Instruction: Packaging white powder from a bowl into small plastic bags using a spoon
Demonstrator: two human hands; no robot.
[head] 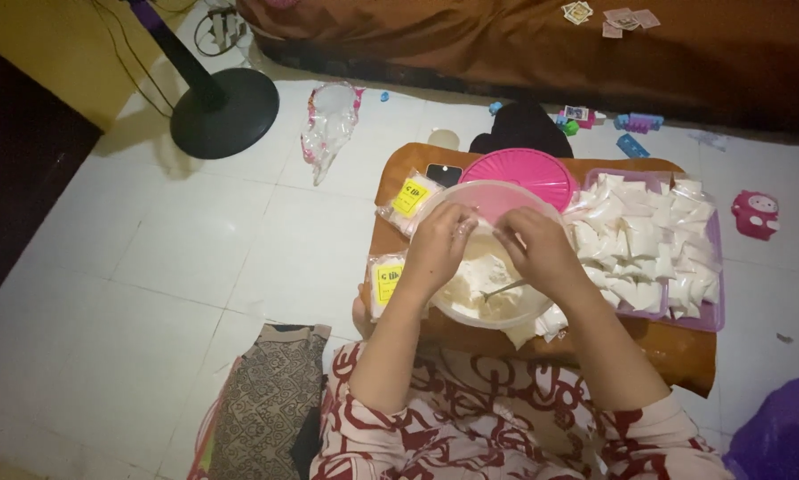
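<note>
The small clear bag (481, 229) sits pinched between your two hands above the bowl (471, 307) of pale powder. Your left hand (437, 247) grips its left edge with narrowed fingers; your right hand (537, 249) pinches the other side. Keep the mouth level and centred over the bowl. A spoon (504, 288) rests in the powder. Filled bags crowd the purple tray (715, 313) just beside; a pink lid (519, 169) lies behind.

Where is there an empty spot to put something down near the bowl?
The white floor tiles left of the low table, between the fan base and the patterned cloth, are bare. The table is crowded: bowl, pink lid, tray of small bags, both hands.
</note>
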